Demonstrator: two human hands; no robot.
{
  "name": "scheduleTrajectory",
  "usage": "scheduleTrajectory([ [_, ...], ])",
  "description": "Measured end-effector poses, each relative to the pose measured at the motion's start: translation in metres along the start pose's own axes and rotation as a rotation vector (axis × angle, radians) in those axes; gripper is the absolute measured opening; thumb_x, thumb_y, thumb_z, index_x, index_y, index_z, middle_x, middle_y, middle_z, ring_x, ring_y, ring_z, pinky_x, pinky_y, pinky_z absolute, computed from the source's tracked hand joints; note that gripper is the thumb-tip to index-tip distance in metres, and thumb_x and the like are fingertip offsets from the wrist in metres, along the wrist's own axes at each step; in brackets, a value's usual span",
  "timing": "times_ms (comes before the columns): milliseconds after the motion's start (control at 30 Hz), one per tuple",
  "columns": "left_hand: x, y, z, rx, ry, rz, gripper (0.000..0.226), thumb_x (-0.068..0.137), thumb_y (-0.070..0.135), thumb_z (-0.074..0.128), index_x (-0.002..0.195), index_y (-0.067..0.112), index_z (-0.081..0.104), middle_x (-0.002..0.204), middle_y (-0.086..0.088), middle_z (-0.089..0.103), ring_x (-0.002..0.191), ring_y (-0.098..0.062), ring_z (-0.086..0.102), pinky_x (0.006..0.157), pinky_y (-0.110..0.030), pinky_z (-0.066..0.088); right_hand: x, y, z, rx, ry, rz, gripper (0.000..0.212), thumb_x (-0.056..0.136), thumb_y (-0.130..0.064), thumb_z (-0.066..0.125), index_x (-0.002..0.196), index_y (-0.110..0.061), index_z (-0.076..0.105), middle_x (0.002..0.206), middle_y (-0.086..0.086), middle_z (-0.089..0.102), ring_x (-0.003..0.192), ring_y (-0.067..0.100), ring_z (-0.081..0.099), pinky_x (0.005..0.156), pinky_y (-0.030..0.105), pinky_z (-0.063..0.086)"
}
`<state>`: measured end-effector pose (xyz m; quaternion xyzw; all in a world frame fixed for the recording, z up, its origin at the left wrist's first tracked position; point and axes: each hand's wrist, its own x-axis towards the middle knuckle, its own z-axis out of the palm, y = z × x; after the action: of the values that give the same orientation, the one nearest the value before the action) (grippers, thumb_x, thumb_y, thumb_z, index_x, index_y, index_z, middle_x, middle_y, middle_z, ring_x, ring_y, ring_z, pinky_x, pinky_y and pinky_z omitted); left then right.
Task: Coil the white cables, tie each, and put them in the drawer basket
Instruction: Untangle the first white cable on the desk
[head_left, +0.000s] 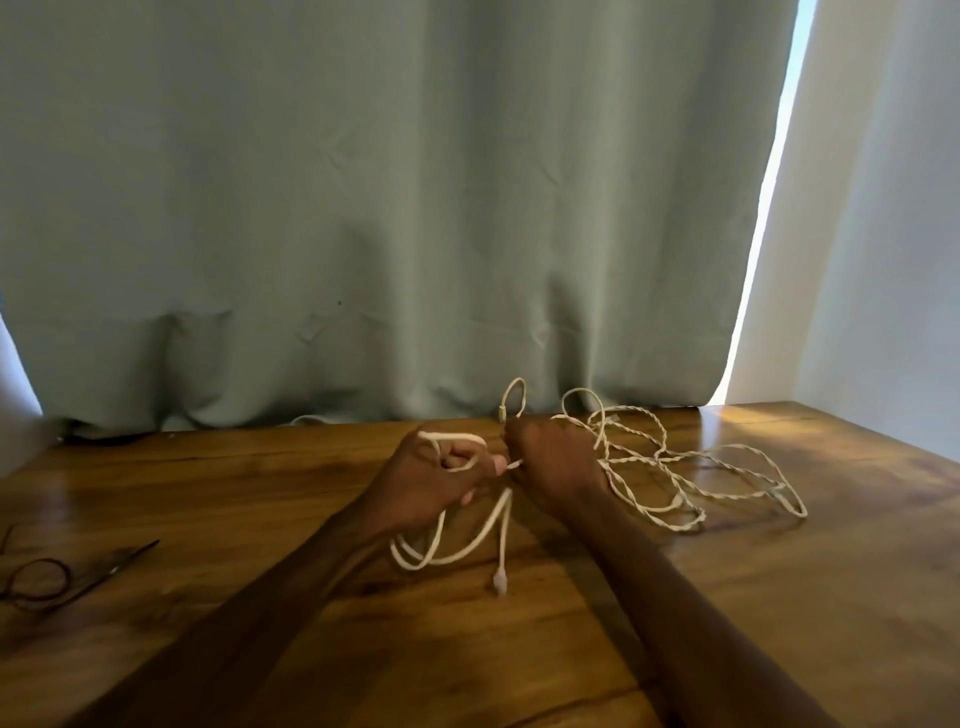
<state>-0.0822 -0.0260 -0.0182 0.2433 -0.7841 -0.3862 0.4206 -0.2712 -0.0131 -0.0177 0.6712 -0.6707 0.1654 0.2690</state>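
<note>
Bare forearms (291, 597) reached over glossy brown wooden table (857, 597). Left hand (441, 478) curled round loops of smooth white cable (502, 545); right hand (550, 457) fisted on strand. Cable looked light, limp, springy: best held at gathered loops. Twisted white cable (685, 526) sprawled beside right hand.

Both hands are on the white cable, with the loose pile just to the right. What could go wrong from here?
1. The white cable hangs in loose, uneven loops below the left hand; they may slip out before tying.
2. The twisted pile lies against the wrist of the right hand; pulling could drag it and tighten the tangle.
3. The dangling connector may catch in a loop.
</note>
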Motion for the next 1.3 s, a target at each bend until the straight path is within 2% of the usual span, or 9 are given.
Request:
scheduleTrajectory([
  [200,0.007,-0.001,-0.029,0.067,0.075,-0.027,0.024,0.098,0.026,0.068,0.079,0.026,0.081,0.051,0.008,0.054,0.052,-0.002,0.049,0.057,-0.017,0.04,-0.001,0.035,0.003,0.179,0.212,0.137,0.02,0.093,-0.026,0.065,0.113,-0.028,0.068,0.092,0.002,0.076,0.084,0.03,0.07,0.067,0.036,0.051],
  [300,0.014,-0.008,-0.05,-0.078,0.253,-0.048,0.024,0.101,0.028,0.062,0.092,0.016,0.081,0.051,0.009,0.047,0.052,-0.008,0.043,0.055,-0.02,0.037,-0.005,0.054,0.005,0.247,0.301,0.26,0.014,0.093,-0.018,0.065,0.102,-0.022,0.074,0.084,0.006,0.075,0.078,0.031,0.07,0.063,0.034,0.047],
  [400,0.016,-0.017,-0.078,-0.268,0.387,-0.103,0.027,0.103,0.028,0.058,0.101,0.008,0.076,0.052,0.01,0.04,0.043,-0.004,0.029,0.039,-0.013,0.022,-0.011,0.078,0.013,0.224,0.265,0.398,0.016,0.081,-0.008,0.071,0.092,-0.02,0.076,0.087,0.007,0.075,0.087,0.032,0.069,0.065,0.031,0.041],
  [567,0.011,-0.032,-0.092,-0.395,0.445,-0.149,0.028,0.099,0.034,0.063,0.103,0.01,0.077,0.057,0.008,0.043,0.045,-0.005,0.03,0.04,-0.016,0.021,-0.009,0.083,0.024,0.188,0.296,0.458,0.03,0.08,-0.007,0.075,0.105,-0.023,0.074,0.122,0.012,0.059,0.118,0.035,0.05,0.091,0.046,0.045],
  [667,0.01,-0.033,-0.096,-0.479,0.459,-0.172,0.028,0.097,0.034,0.064,0.103,0.011,0.077,0.057,0.008,0.043,0.045,-0.004,0.029,0.039,-0.016,0.021,-0.01,0.094,0.026,0.25,0.375,0.505,0.027,0.082,-0.008,0.072,0.1,-0.027,0.075,0.11,0.013,0.063,0.107,0.035,0.057,0.085,0.04,0.047],
  [900,0.004,-0.027,-0.078,-0.431,0.228,-0.169,0.03,0.096,0.031,0.064,0.1,0.006,0.08,0.053,0.005,0.038,0.046,-0.004,0.03,0.044,-0.013,0.023,0.003,0.091,0.025,0.904,0.287,0.598,0.029,0.088,-0.005,0.06,0.102,-0.021,0.08,0.098,-0.001,0.08,0.094,0.018,0.073,0.09,0.039,0.056],
  [1033,0.0,-0.019,-0.065,-0.277,0.135,-0.163,0.029,0.1,0.025,0.062,0.102,0.001,0.079,0.049,0.005,0.042,0.044,-0.003,0.035,0.049,-0.01,0.033,0.001,0.086,0.014,1.243,0.364,0.625,0.011,0.094,-0.017,0.068,0.097,-0.019,0.079,0.089,0.002,0.079,0.078,0.013,0.073,0.072,0.027,0.059],
  [1167,0.0,-0.019,-0.061,-0.253,0.143,-0.169,0.029,0.096,0.031,0.066,0.1,0.006,0.081,0.051,0.004,0.046,0.047,-0.004,0.039,0.051,-0.011,0.037,0.003,0.08,0.01,1.446,0.441,0.512,0.02,0.092,0.005,0.065,0.109,-0.005,0.072,0.102,0.012,0.078,0.096,0.022,0.077,0.083,0.03,0.062],
  [1300,0.0,-0.022,-0.064,-0.279,0.165,-0.183,0.03,0.095,0.033,0.068,0.099,0.007,0.081,0.052,0.004,0.048,0.048,-0.004,0.042,0.056,-0.012,0.041,0.007,0.081,0.006,1.685,0.421,0.494,0.019,0.095,-0.001,0.064,0.111,-0.005,0.072,0.109,0.015,0.077,0.104,0.025,0.075,0.086,0.033,0.06],
])
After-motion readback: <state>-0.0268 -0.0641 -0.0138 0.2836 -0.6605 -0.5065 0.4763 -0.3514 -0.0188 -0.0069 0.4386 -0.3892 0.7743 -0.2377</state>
